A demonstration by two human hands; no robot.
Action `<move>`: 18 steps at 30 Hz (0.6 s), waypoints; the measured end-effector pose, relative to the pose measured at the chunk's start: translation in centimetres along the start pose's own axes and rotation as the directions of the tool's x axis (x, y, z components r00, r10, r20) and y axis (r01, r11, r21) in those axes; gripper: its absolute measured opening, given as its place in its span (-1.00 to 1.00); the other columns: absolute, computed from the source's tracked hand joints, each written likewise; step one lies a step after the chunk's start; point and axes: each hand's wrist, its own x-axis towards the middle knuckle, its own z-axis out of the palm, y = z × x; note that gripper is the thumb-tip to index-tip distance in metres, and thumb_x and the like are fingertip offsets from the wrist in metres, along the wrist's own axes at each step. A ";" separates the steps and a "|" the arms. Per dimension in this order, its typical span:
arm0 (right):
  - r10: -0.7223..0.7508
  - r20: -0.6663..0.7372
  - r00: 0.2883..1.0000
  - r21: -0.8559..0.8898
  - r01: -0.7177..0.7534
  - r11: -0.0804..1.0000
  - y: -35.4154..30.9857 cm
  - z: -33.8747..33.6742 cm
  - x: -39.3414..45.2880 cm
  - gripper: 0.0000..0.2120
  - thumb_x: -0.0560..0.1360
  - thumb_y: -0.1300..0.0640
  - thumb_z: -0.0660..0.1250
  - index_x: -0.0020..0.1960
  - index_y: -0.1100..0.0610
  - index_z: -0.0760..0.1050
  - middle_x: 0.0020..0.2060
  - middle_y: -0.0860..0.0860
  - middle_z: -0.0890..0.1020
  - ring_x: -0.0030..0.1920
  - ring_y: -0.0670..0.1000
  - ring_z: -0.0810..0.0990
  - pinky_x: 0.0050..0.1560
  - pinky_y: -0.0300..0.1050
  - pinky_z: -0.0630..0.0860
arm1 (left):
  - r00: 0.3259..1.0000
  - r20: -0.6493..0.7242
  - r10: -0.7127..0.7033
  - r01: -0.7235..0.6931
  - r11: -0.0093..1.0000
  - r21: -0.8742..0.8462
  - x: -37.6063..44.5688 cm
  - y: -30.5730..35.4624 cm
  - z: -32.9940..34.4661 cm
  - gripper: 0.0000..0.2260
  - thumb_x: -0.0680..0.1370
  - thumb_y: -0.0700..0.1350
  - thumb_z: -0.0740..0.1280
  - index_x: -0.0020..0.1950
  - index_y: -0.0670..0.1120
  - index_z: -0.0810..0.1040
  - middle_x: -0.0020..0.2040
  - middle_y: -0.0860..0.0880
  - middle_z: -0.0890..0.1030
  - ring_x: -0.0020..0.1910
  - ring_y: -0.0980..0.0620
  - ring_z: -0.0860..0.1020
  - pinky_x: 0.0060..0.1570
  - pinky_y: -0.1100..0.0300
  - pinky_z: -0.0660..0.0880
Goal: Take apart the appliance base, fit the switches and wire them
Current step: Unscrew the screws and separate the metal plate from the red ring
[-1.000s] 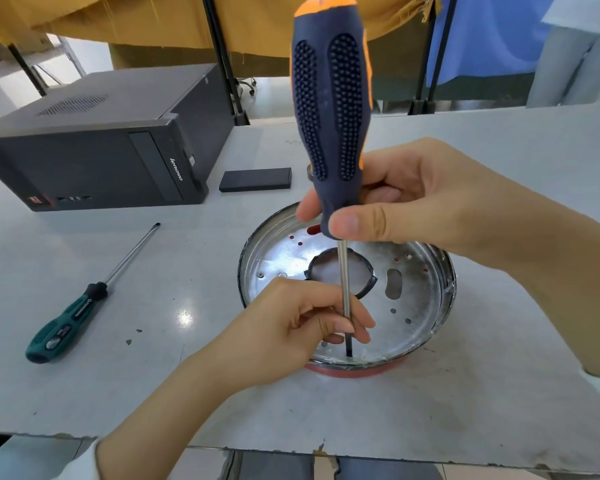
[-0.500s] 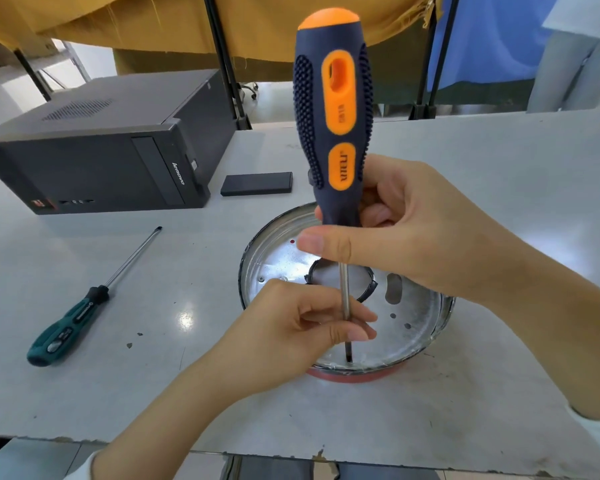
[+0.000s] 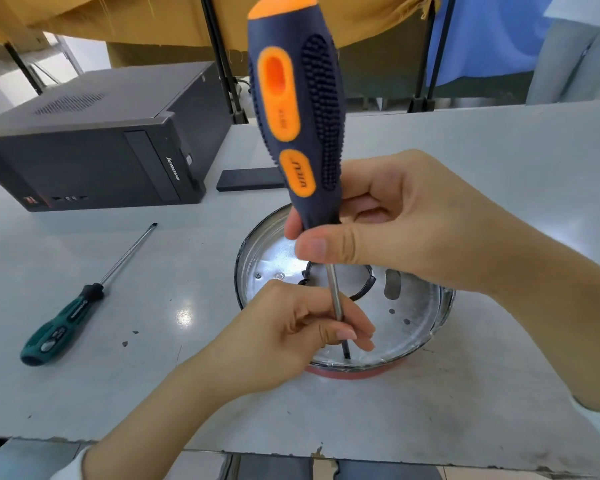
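Observation:
The round metal appliance base lies upside down on the grey table, its red rim showing at the near edge. A navy and orange screwdriver stands nearly upright, its tip down at the base's near inner edge. My right hand grips the lower end of its handle between thumb and fingers. My left hand rests on the base's near left rim and pinches the steel shaft just above the tip. Whatever the tip touches is hidden.
A green-handled screwdriver lies on the table to the left. A black computer case stands at the back left, with a flat black slab beside it. Black stand poles and hanging cloth rise behind the table.
The screwdriver's handle has turned in my right hand, its orange panels swinging from hidden to facing me and then leftward. Both hands stay in place on the base.

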 end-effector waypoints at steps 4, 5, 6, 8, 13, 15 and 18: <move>-0.048 -0.130 0.990 0.021 0.051 0.998 0.2 0.9 -0.5 -0.78 0.40 0.10 0.49 -0.10 0.18 0.50 -0.26 0.27 0.52 -0.42 0.13 0.41 -0.45 -0.25 0.41 | 0.999 0.039 -0.004 0.001 0.998 0.062 0.2 0.4 0.0 -0.65 0.55 -0.39 0.21 0.00 0.02 0.64 -0.09 0.08 0.71 0.00 0.15 0.65 0.02 0.40 0.49; -0.056 -0.162 0.985 0.018 0.060 0.998 0.2 1.0 -0.6 -0.78 0.40 0.11 0.49 -0.09 0.19 0.49 -0.29 0.21 0.51 -0.44 0.00 0.39 -0.45 -0.33 0.38 | 0.999 0.051 -0.002 -0.002 0.997 0.082 0.3 0.4 0.0 -0.65 0.56 -0.40 0.20 0.01 0.01 0.63 -0.08 0.09 0.71 0.00 0.16 0.65 0.02 0.41 0.48; -0.061 -0.190 0.980 0.010 0.064 0.998 0.3 1.0 -0.6 -0.78 0.40 0.11 0.49 -0.10 0.17 0.48 -0.30 0.17 0.50 -0.42 -0.08 0.39 -0.41 -0.34 0.37 | 0.998 0.062 -0.002 -0.003 0.995 0.096 0.4 0.5 0.0 -0.65 0.56 -0.40 0.19 0.02 0.00 0.63 -0.08 0.09 0.70 0.00 0.17 0.64 0.02 0.41 0.48; -0.051 -0.228 0.972 0.004 0.053 0.999 0.4 0.9 -0.7 -0.79 0.39 0.11 0.49 -0.14 0.10 0.46 -0.30 0.14 0.48 -0.39 -0.11 0.41 -0.35 -0.31 0.40 | 0.997 0.078 -0.009 0.002 0.996 0.088 0.5 0.6 -0.1 -0.69 0.57 -0.35 0.21 0.05 0.02 0.62 -0.06 0.11 0.70 0.02 0.19 0.64 0.03 0.40 0.49; -0.054 -0.214 0.975 -0.029 0.048 0.998 0.2 0.5 -0.9 -0.79 0.40 0.14 0.48 -0.18 0.01 0.43 -0.31 0.15 0.47 -0.39 -0.08 0.41 -0.34 -0.27 0.42 | 0.999 0.020 -0.048 0.048 0.999 -0.025 0.6 0.7 -0.3 -0.73 0.52 -0.26 0.40 0.12 0.07 0.63 -0.01 0.16 0.70 0.01 0.18 0.66 0.03 0.39 0.51; -0.070 -0.214 0.974 -0.026 0.066 0.997 0.2 0.5 -1.0 -0.79 0.39 0.14 0.48 -0.18 0.02 0.43 -0.32 0.13 0.45 -0.39 -0.13 0.41 -0.34 -0.32 0.41 | 0.996 -0.031 -0.081 0.080 0.996 -0.050 0.6 0.8 -0.4 -0.79 0.44 -0.18 0.46 0.00 0.09 0.69 -0.08 0.13 0.72 -0.04 0.14 0.68 0.03 0.28 0.57; -0.055 -0.171 0.984 -0.022 0.052 0.998 0.1 0.0 -0.8 -0.77 0.32 0.03 0.47 -0.18 0.07 0.45 -0.35 0.11 0.46 -0.40 -0.17 0.42 -0.35 -0.37 0.41 | 0.997 -0.020 -0.069 0.068 0.997 -0.025 0.6 0.8 -0.4 -0.87 0.48 -0.17 0.42 -0.11 0.05 0.71 -0.13 0.11 0.72 -0.07 0.16 0.68 -0.03 0.30 0.58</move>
